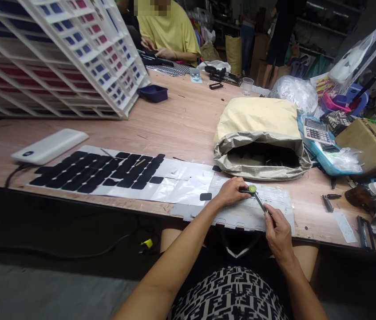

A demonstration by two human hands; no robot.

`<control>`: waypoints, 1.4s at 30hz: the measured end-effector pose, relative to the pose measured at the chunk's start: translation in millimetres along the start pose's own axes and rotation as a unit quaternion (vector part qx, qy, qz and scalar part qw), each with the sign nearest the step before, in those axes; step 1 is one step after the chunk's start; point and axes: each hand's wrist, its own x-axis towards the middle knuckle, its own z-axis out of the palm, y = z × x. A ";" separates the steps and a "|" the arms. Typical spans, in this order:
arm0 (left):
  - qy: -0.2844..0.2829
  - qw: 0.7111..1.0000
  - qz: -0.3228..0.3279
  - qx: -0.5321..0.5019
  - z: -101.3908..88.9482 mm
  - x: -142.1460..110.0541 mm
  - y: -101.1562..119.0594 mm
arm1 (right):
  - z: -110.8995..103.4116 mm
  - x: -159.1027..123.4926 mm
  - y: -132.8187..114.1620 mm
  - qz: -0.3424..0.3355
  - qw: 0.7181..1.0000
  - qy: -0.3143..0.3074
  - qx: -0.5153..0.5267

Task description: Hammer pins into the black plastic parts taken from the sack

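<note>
My left hand [231,191] is closed on a short dark bar [245,191], just above the white sheet at the table's front edge. At the bar's right end is a round yellow-green piece [252,189]. A slim silver rod [260,202] slants from that round piece down to my right hand [278,227], whose fingers are wrapped around its lower end. I cannot make out how the bar, disc and rod are joined. Left of my hands, rows of black rounded patches [84,171] lie on a white backing sheet [181,178]. One loose black patch [205,196] lies near my left wrist.
A cream sack [257,115] lies with its mouth facing me. A white plastic crate [121,95] stands at left, beside a navy tray [153,93] and a white device [50,146]. At right are a calculator [317,130] and a blue basket [337,166]. Another person [174,31] sits opposite.
</note>
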 end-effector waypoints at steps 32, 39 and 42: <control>0.024 0.998 0.017 -0.060 -10.4 -14.2 19.8 | -30.6 7.0 81.3 0.029 0.920 0.148 -0.361; -0.188 0.960 -0.017 -0.206 7.8 -106.1 64.9 | -30.6 6.4 78.0 0.038 0.922 0.137 -0.361; -0.198 0.961 -0.105 -0.160 36.4 -134.3 54.0 | -29.5 5.5 79.8 0.047 0.922 0.132 -0.361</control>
